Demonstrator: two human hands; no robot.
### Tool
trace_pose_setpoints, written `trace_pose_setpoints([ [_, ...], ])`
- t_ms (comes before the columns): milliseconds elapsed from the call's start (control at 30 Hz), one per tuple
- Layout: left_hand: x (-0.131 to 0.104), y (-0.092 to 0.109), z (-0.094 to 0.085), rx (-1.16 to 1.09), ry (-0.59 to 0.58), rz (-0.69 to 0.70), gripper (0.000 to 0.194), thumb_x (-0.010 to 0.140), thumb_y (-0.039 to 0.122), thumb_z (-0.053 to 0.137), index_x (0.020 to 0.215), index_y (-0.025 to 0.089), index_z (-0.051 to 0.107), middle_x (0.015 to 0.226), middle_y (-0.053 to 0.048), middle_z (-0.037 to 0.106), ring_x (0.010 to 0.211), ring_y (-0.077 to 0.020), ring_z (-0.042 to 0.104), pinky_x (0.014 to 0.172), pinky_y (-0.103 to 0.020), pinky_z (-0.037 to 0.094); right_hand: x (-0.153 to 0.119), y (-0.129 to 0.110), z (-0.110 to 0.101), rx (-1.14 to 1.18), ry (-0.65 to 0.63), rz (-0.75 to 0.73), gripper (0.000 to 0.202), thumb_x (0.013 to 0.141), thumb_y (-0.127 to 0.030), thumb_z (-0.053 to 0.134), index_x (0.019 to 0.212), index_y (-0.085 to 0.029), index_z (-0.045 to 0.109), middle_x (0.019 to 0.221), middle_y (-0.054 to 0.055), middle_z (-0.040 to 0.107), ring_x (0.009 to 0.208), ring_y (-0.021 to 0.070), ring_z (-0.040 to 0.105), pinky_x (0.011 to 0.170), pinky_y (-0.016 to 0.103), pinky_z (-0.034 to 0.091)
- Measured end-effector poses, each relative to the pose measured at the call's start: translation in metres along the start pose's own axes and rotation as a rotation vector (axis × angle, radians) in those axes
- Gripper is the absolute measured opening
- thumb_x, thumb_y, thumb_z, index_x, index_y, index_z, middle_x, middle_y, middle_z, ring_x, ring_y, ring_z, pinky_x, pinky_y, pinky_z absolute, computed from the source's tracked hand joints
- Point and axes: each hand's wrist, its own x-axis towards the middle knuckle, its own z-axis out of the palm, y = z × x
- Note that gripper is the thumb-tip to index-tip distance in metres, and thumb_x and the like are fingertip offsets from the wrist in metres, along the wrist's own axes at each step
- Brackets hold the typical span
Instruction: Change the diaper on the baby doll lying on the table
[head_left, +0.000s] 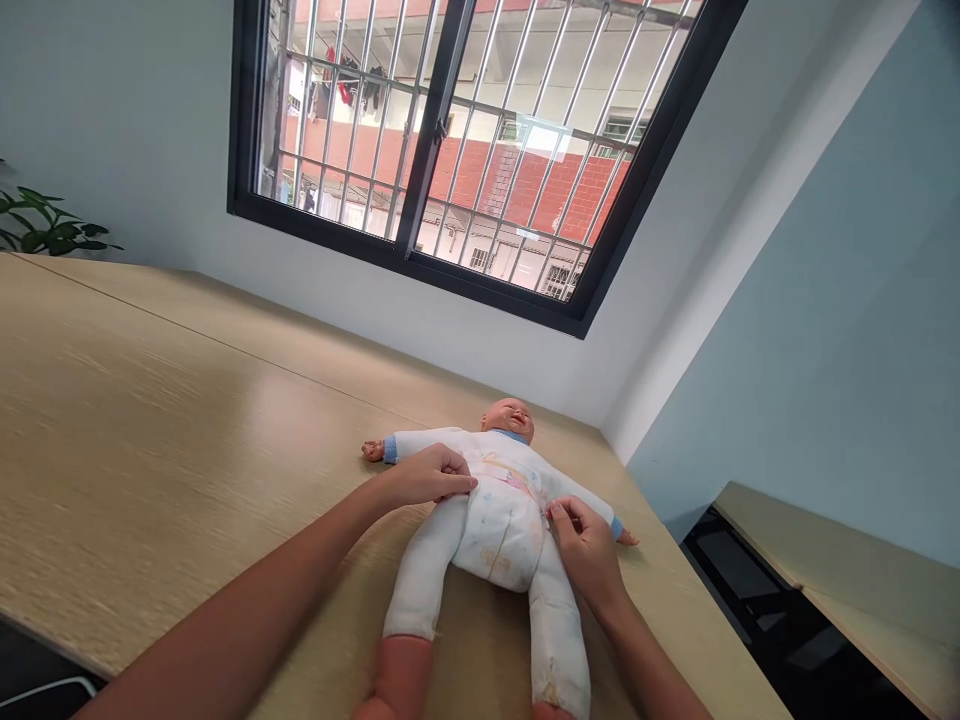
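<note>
A baby doll [416, 580] in a white suit with blue cuffs lies on its back on the wooden table, its head toward the window. Around its hips is a white printed diaper [499, 535]. My left hand [431, 474] has its fingers pinched together at the diaper's upper edge, at the left side of the waist. At the opposite side of the waist, my right hand [589, 548] pinches the diaper's edge between thumb and fingers. The exact bits of edge between my fingertips are partly hidden.
The light wooden table [150, 400] reaches far to the left. Behind it is a wall with a barred window [409, 240]. A leafy plant [52, 222] shows at the far left. Lower right stands another wood-topped piece of furniture [840, 560] with a black front.
</note>
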Motion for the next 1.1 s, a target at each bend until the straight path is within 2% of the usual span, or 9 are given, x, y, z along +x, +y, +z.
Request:
trace_pose_setpoints([
  [133,-0.005,0.010,-0.002,-0.002,-0.050,-0.044,0.048,0.075,0.061,0.066,0.071,0.014,0.061,0.057,0.003,0.044,0.053,-0.0096,0.037,0.049,-0.024,0.023,-0.003,-0.007,-0.002,0.013,-0.014,-0.016,0.040,0.091,-0.051,0.049,0.075,-0.016,0.061,0.070,0.002,0.060,0.069,0.0176,0.052,0.065,0.028,0.039],
  [233,-0.009,0.018,-0.003,-0.010,-0.140,-0.050,0.048,0.071,0.061,0.072,0.066,0.014,0.060,0.053,0.005,0.035,0.050,-0.0081,0.027,0.049,-0.027,0.014,-0.006,-0.020,-0.002,0.038,-0.087,-0.036,0.040,0.090,-0.052,0.051,0.073,-0.017,0.060,0.065,0.001,0.055,0.064,0.0156,0.047,0.061,0.027,0.037],
  [333,-0.010,0.022,-0.003,-0.024,-0.194,-0.044,0.047,0.068,0.058,0.076,0.064,0.014,0.059,0.052,0.006,0.028,0.051,-0.0080,0.022,0.051,-0.029,0.009,-0.007,-0.032,-0.001,0.052,-0.164,0.005,0.036,0.086,-0.051,0.058,0.072,-0.017,0.059,0.062,0.000,0.052,0.060,0.0142,0.044,0.056,0.027,0.034],
  [467,-0.009,0.019,0.000,-0.075,-0.172,-0.059,0.043,0.067,0.051,0.078,0.061,0.014,0.057,0.056,0.005,0.028,0.056,-0.0089,0.023,0.054,-0.029,0.010,-0.005,-0.034,-0.006,0.174,-0.208,0.202,0.033,0.074,-0.047,0.071,0.082,-0.018,0.059,0.066,0.001,0.059,0.060,0.0148,0.050,0.055,0.026,0.034],
  [600,-0.005,0.010,0.001,-0.107,-0.157,-0.100,0.042,0.067,0.046,0.078,0.057,0.015,0.053,0.059,0.005,0.027,0.059,-0.0098,0.023,0.056,-0.029,0.012,-0.004,-0.037,-0.013,0.297,-0.312,0.396,0.046,0.067,-0.043,0.078,0.097,-0.018,0.055,0.069,0.000,0.062,0.053,0.0103,0.045,0.050,0.023,0.028],
  [767,-0.003,0.008,0.001,-0.108,-0.175,-0.133,0.042,0.066,0.047,0.078,0.057,0.015,0.052,0.058,0.005,0.029,0.059,-0.0103,0.024,0.056,-0.028,0.012,-0.006,-0.046,-0.019,0.344,-0.470,0.391,0.053,0.064,-0.041,0.082,0.102,-0.019,0.051,0.062,-0.005,0.054,0.052,0.0075,0.038,0.048,0.020,0.024],
  [1100,-0.007,0.016,-0.002,-0.129,-0.218,-0.146,0.046,0.065,0.051,0.078,0.057,0.016,0.049,0.054,0.005,0.031,0.054,-0.0098,0.027,0.052,-0.027,0.014,-0.005,-0.048,-0.025,0.416,-0.541,0.419,0.053,0.067,-0.041,0.082,0.101,-0.019,0.047,0.061,-0.007,0.049,0.051,0.0049,0.032,0.047,0.019,0.020],
])
